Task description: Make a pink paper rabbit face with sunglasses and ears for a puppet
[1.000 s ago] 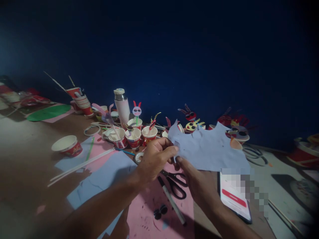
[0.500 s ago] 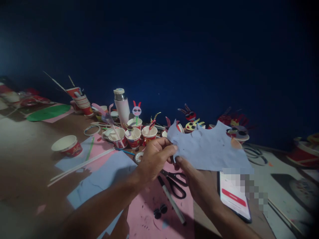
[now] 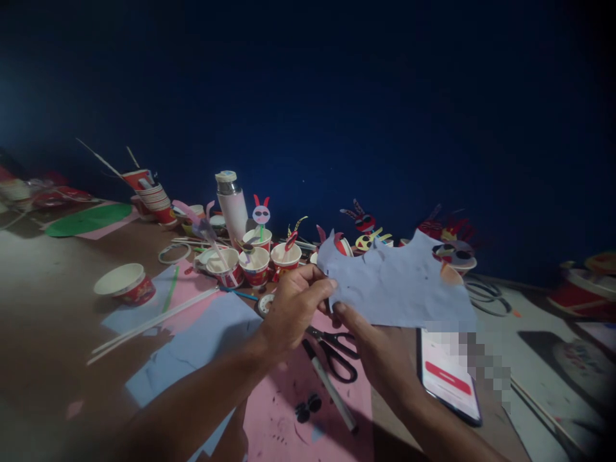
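Both hands meet at the left end of a sheet of light blue paper [image 3: 399,282] with a jagged, cut upper edge. My left hand [image 3: 301,301] pinches that end between thumb and fingers. My right hand [image 3: 353,324] is closed on the same end just below, its thumb on the front; the other fingers are mostly hidden behind the paper. Under the hands, black-handled scissors [image 3: 339,359] and a marker pen [image 3: 332,391] lie on pink paper [image 3: 269,417], near two small black round pieces [image 3: 308,407].
Several red and white paper cups [image 3: 255,266] with paper figures line the back, beside a white thermos [image 3: 232,208]. A bowl-like cup [image 3: 126,284] and blue paper [image 3: 192,340] lie left. A phone [image 3: 447,378] rests at right. Behind stands a dark blue wall [image 3: 308,115].
The whole view has shifted slightly, so things sit a little further left. Both hands keep nearly the same hold on the blue paper.
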Demonstrator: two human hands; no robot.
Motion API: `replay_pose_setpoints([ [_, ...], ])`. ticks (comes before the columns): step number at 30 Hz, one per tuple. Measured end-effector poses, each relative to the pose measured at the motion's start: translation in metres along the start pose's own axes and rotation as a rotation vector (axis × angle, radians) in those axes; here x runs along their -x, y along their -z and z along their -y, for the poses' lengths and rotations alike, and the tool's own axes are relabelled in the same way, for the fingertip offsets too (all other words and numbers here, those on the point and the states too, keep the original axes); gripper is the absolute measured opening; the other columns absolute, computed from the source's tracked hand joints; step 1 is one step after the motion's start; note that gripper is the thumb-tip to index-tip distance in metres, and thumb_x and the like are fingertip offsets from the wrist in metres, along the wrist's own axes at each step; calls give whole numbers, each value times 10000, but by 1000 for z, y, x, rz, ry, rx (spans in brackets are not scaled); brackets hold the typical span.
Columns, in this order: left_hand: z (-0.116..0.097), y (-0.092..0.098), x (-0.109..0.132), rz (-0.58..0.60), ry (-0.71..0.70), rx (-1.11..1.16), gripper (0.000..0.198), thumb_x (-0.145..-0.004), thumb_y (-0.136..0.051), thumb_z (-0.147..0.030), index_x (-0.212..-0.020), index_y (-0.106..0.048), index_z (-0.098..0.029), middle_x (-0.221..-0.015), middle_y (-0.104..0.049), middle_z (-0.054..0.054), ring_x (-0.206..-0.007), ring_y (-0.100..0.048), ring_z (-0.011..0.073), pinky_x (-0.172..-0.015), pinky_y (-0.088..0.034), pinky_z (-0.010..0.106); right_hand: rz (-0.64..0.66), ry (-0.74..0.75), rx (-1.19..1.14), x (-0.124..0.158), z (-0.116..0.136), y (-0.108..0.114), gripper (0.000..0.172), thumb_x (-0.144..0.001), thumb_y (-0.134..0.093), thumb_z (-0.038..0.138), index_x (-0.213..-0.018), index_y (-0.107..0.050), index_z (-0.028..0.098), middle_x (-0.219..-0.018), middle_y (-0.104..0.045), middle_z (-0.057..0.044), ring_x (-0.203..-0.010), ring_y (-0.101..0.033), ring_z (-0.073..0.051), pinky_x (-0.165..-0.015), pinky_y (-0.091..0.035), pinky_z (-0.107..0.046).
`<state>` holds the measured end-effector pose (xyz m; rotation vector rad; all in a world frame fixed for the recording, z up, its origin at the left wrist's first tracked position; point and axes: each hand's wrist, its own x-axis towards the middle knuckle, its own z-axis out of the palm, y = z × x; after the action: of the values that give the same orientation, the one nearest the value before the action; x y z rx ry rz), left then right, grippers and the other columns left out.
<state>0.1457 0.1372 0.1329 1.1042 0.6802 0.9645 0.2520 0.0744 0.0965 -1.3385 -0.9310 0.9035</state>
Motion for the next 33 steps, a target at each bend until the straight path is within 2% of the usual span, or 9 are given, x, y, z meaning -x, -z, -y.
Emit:
replay_pose_setpoints([
  [6,1,4,-3,-60,-41,-37,149,-685,-628,-208,-597,-523,-151,-460,-470,-67,-408,-393,35,-425,-324,140,20,-9,57,0,8,-2,204,-730,-631,370,-653,-639,181,-658,-623,-11,-644,-551,-175,-572,-421,-277],
  [10,-1,8,-6,-78,-69,-23,143,-710,-615,-220,-621,-522,-158,-467,-483,-67,-414,-404,44,-428,-325,143,94,21,-170,-1,10,-9,155,-674,-671,326,-652,-611,185,-609,-577,19,-567,-502,-129,-554,-405,-254],
  [13,-2,11,-7,-85,-72,-17,141,-711,-617,-232,-631,-527,-159,-471,-482,-65,-417,-411,49,-426,-326,145,116,-28,-251,-1,9,-12,169,-643,-698,319,-675,-605,181,-607,-573,26,-559,-498,-117,-554,-416,-248],
  [16,-3,11,-8,-89,-69,4,147,-701,-628,-243,-637,-526,-160,-474,-469,-68,-419,-408,50,-425,-332,146,147,-51,-232,-2,5,-12,192,-642,-703,327,-692,-598,174,-637,-574,21,-574,-503,-113,-553,-422,-242],
  [19,-5,13,-9,-88,-66,23,138,-699,-627,-249,-653,-526,-166,-471,-470,-71,-405,-415,55,-411,-340,152,250,-25,-163,-7,-1,-10,205,-698,-667,351,-697,-567,172,-638,-558,21,-563,-491,-104,-541,-411,-235],
  [23,-11,16,-10,-97,-96,26,142,-703,-633,-251,-655,-526,-170,-480,-485,-68,-395,-413,50,-393,-311,149,386,109,212,-20,-2,6,147,-808,-543,324,-764,-571,186,-677,-587,7,-589,-520,-121,-531,-387,-233],
  [26,-19,20,-8,-135,-184,16,125,-694,-645,-216,-642,-542,-168,-487,-479,-64,-417,-421,46,-420,-325,148,438,252,781,-29,7,28,144,-836,-499,295,-793,-613,218,-690,-625,5,-596,-551,-146,-537,-357,-251],
  [28,-27,23,-5,-159,-255,8,106,-695,-649,-203,-649,-558,-174,-475,-457,-66,-419,-422,51,-430,-336,157,407,274,1120,-34,14,40,178,-846,-476,272,-762,-628,234,-707,-654,-3,-634,-585,-169,-557,-348,-265],
  [33,-47,28,0,-238,-393,2,102,-692,-624,-142,-619,-560,-173,-503,-497,-54,-420,-415,49,-449,-359,170,500,238,1295,-37,13,42,168,-811,-511,244,-742,-664,233,-714,-693,-43,-667,-627,-212,-548,-326,-275],
])
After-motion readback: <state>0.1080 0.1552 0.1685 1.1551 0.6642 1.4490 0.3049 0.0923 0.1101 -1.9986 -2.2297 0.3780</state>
